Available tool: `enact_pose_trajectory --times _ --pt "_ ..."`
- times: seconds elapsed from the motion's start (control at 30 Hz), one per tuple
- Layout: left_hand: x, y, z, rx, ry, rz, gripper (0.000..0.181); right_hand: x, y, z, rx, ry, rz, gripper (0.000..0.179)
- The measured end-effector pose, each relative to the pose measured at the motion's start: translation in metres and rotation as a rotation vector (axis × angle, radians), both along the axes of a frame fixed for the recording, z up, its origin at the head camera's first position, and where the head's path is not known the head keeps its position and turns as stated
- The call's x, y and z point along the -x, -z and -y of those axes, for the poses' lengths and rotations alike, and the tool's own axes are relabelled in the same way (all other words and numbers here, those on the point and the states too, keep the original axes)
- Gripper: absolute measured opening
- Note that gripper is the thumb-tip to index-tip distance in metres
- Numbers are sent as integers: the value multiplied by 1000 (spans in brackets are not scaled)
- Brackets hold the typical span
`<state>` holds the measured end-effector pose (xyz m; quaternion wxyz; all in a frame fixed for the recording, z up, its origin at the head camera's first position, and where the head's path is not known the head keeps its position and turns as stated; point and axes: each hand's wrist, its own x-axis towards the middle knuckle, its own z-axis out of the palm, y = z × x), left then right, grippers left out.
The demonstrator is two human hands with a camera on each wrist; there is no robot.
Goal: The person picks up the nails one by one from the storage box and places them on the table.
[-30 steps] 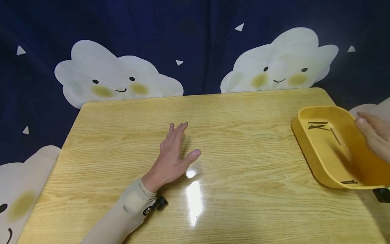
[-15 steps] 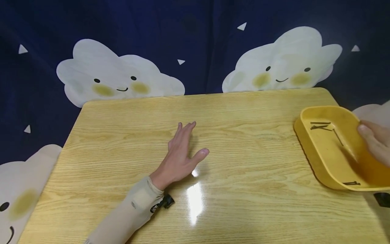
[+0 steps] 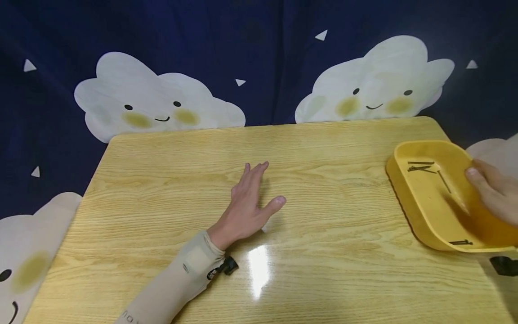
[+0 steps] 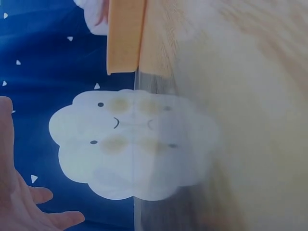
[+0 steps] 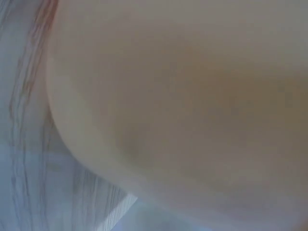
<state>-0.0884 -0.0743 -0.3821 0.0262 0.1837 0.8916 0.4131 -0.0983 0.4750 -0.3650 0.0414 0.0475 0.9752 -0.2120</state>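
On the right of the head view, a yellow rounded plastic tray (image 3: pixel 409 207) stands on the table. Several thin dark nail-like pieces (image 3: pixel 421 169) lie inside it, at its far end and near end. My right hand (image 3: pixel 494 191) grips the tray's right rim, thumb on the inner side; its other fingers are mostly hidden. In the right wrist view the blurred tray (image 5: pixel 168 120) fills most of the picture. My left hand (image 3: pixel 244 209) hovers over the middle of the table, fingers straight and thumb spread, holding nothing. The left wrist view shows part of this hand (image 4: pixel 19 202).
A wooden-grain table (image 3: pixel 323 189) spreads under both hands, with a bright reflection near its front. Behind it hangs a dark blue curtain (image 3: pixel 267 54) with white smiling clouds. Small black wrist cameras sit at both wrists.
My right hand has come down onto the tray's rim, and the tray has shifted slightly left during the last half second. My left hand has drifted to the right.
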Motion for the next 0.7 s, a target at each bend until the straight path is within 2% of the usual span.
enact_pose_trajectory --times 0.13,0.4,0.7 --pt "1 0 -2 -3 14 0 99 1 -1 2 3 -23 34 71" --pt "5 -4 -3 -12 33 10 95 6 -9 26 127 -17 131 76" --pt "9 -4 -11 -25 58 30 88 5 -13 42 185 -33 204 75"
